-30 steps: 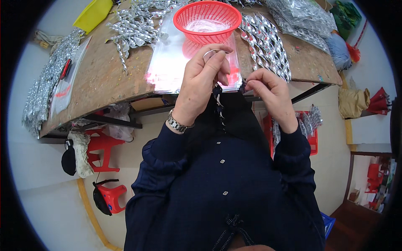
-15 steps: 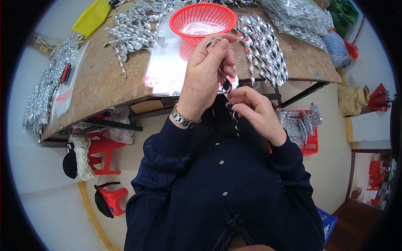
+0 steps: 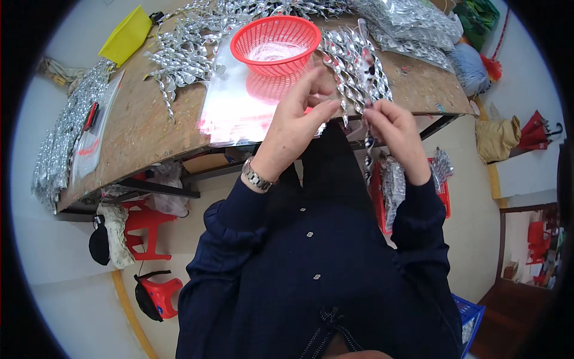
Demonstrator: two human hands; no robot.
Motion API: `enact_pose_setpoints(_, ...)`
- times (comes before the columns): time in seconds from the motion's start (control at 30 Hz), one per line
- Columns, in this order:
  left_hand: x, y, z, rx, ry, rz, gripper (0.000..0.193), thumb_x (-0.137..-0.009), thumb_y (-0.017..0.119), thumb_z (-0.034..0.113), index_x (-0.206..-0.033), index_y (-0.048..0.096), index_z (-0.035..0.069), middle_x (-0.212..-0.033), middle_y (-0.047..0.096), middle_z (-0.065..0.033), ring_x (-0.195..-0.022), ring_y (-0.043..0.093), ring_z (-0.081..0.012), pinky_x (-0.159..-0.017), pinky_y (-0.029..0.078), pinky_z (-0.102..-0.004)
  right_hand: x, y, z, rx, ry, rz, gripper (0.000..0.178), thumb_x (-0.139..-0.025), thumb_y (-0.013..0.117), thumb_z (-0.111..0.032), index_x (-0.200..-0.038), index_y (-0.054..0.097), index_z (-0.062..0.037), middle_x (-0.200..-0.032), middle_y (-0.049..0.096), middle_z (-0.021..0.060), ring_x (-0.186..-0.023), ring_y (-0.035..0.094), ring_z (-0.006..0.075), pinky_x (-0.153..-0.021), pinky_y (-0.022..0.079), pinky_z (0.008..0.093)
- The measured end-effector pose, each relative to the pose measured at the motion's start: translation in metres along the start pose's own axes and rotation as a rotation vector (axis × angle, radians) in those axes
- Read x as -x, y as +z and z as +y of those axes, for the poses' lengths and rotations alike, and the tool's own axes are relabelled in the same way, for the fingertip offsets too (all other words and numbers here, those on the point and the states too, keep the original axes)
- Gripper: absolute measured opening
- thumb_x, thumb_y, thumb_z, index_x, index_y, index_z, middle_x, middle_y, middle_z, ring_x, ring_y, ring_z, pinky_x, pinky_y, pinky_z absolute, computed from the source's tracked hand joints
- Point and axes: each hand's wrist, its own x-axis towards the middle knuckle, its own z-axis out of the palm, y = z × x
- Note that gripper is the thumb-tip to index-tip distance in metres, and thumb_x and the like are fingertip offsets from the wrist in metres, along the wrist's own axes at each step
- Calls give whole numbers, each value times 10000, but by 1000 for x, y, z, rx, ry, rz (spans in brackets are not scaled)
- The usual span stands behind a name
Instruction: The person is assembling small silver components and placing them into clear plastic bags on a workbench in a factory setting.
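Note:
My right hand (image 3: 394,134) is closed in a pinch on a twisted silver foil strip (image 3: 368,158), in front of the table edge. Part of the strip hangs below the fingers, and its upper end shows blurred above them. My left hand (image 3: 294,128), with a metal watch on the wrist, is apart from it, its thumb and fingers spread and nothing visible between them. Behind the left hand stands a red plastic basket (image 3: 276,69) with fine whitish strands inside. It rests on a stack of clear plastic bags (image 3: 224,113). Several twisted silver strips (image 3: 344,75) lie right of the basket.
More silver strips (image 3: 179,66) lie left of the basket, near a yellow bin (image 3: 125,36). Bagged silver pieces (image 3: 412,27) are piled at the back right. A red crate (image 3: 443,194) holds silver pieces below the table; a red stool (image 3: 146,224) stands at left.
My hands have moved apart. The right hand has gone right with the twisted strip, and the left hand has let go of a thin loop and opened.

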Motion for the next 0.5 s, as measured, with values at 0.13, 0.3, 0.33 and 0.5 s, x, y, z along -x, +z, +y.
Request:
enact_pose_setpoints(0.13,18,-8,-8,25,-122,43,466,-898,572,116,-1323,428,-10,-1108,553,-84,-932,571,-124,-768,498,-247,-33,-25,-1,147,-15,38,180,-892,579,-191,-784,583,-48,-618,499,-53,-512,434,18,-462,322,180)
enact_pose_setpoints(0.3,36,-26,-17,-62,-138,158,302,-889,578,104,-1161,564,-25,-987,597,-55,-759,568,-78,-662,486,-209,-80,-35,8,508,-113,107,200,-847,621,-195,-777,607,-9,-578,523,-13,-505,483,54,-471,378,234)
enact_pose_setpoints(0.33,40,-29,-19,-62,-135,158,302,-889,578,104,-1161,564,-25,-987,597,-55,-759,568,-78,-662,486,-209,-86,-34,6,526,-88,128,215,-825,636,-197,-771,613,9,-592,559,21,-515,517,78,-491,409,260)
enact_pose_setpoints(0.5,55,-43,-18,-30,-220,183,277,-918,523,104,-1168,571,-6,-1007,619,-50,-801,581,-84,-668,457,-202,-121,-27,14,645,-186,145,250,-804,643,-220,-738,623,19,-603,600,78,-527,568,129,-525,448,289)
